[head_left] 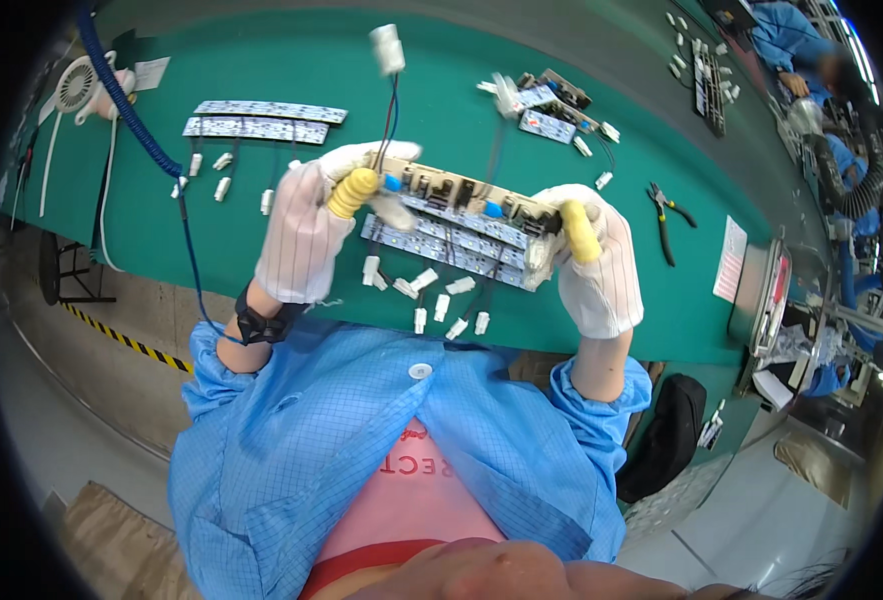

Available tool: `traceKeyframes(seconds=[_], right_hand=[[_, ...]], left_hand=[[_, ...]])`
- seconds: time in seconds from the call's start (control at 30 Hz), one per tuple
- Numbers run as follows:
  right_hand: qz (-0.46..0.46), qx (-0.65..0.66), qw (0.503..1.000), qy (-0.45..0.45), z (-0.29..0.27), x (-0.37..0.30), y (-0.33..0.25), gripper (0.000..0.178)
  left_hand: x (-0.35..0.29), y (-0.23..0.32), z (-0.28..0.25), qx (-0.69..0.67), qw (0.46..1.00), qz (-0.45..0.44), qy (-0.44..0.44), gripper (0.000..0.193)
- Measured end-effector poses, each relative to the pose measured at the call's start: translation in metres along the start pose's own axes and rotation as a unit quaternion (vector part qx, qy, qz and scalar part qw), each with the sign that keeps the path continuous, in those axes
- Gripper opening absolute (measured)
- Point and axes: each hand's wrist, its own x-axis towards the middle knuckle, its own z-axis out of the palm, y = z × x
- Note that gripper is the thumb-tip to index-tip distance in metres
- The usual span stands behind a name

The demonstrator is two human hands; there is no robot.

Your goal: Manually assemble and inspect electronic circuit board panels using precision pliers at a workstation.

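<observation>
A long narrow circuit board (446, 190) with black and blue components is held up level between my two hands. My left hand (306, 215), in a white striped glove with a yellow finger cot, is closed on its left end. My right hand (596, 255), gloved the same way, grips its right end. From the board's left part, red and dark wires rise to a white connector plug (388, 52). Below the held board, white LED strip boards (441, 250) lie on the green mat, partly covered. Their white plugs (423, 280) spread out toward me.
More LED strips (256, 130) lie at the left, near a coiled blue cord (126, 105) and a small fan (78, 85). Behind on the right is a pile of boards (551, 105). Pliers (665, 220) and a metal-rimmed container (761, 295) are at the right. A co-worker (793, 45) sits beyond.
</observation>
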Motion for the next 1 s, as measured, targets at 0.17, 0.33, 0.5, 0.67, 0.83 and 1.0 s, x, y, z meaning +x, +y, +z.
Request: traceKeyframes(seconds=[0.17, 0.33, 0.5, 0.67, 0.83, 1.0], right_hand=[[-0.006, 0.022, 0.999, -0.028, 0.009, -0.003, -0.001, 0.053], [-0.092, -0.047, 0.994, -0.043, -0.003, -0.002, 0.009, 0.056], [-0.086, -0.058, 0.993, -0.050, -0.004, 0.003, 0.016, 0.053], [-0.092, -0.103, 0.989, -0.045, -0.011, -0.006, 0.010, 0.047], [-0.094, -0.216, 0.970, -0.052, -0.037, 0.008, -0.003, 0.042], [-0.130, -0.411, 0.896, 0.106, -0.102, 0.046, -0.022, 0.051]], left_hand=[[0.014, 0.039, -0.009, -0.443, 0.896, -0.005, -0.015, 0.025], [0.039, -0.004, -0.091, -0.095, 0.969, -0.009, 0.228, 0.035], [0.062, -0.118, -0.102, 0.298, 0.928, -0.087, 0.207, 0.023], [0.056, -0.039, -0.093, 0.244, 0.906, 0.097, 0.332, 0.027], [0.039, 0.033, -0.017, 0.014, 0.959, 0.280, -0.045, 0.034], [0.033, 0.034, 0.026, 0.076, 0.949, 0.282, -0.118, 0.033]])
